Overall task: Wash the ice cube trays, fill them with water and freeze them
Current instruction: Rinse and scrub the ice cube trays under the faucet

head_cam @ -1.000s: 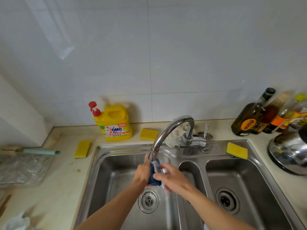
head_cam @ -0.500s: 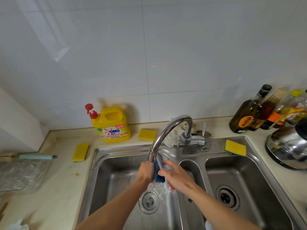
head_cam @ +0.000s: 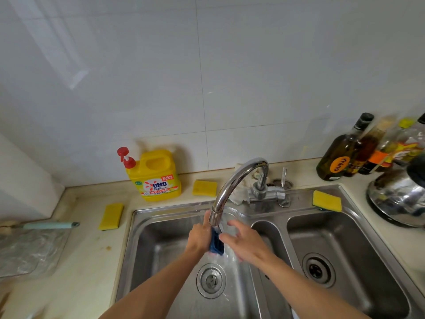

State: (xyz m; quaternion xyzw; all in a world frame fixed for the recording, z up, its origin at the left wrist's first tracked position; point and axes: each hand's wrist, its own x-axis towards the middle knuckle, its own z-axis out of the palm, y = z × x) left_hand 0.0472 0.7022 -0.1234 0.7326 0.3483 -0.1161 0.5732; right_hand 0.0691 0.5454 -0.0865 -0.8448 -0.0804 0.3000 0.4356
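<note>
In the lower centre, beneath the faucet spout (head_cam: 216, 217), the left hand (head_cam: 199, 238) grips the blue ice cube tray (head_cam: 216, 244) on edge and the right hand (head_cam: 247, 246) lies open-fingered against it; the tray is probably light, flexible and wet-slippery, so hold it by the rims.

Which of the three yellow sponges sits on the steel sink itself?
The rightmost sponge, on the sink rim behind the right basin; the other two lie on the beige counter.

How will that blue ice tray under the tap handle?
Likely slippery: the blue ice cube tray sits in water running from the faucet. Probably light: the left hand grips it on edge, with the right hand open beside it.
</note>
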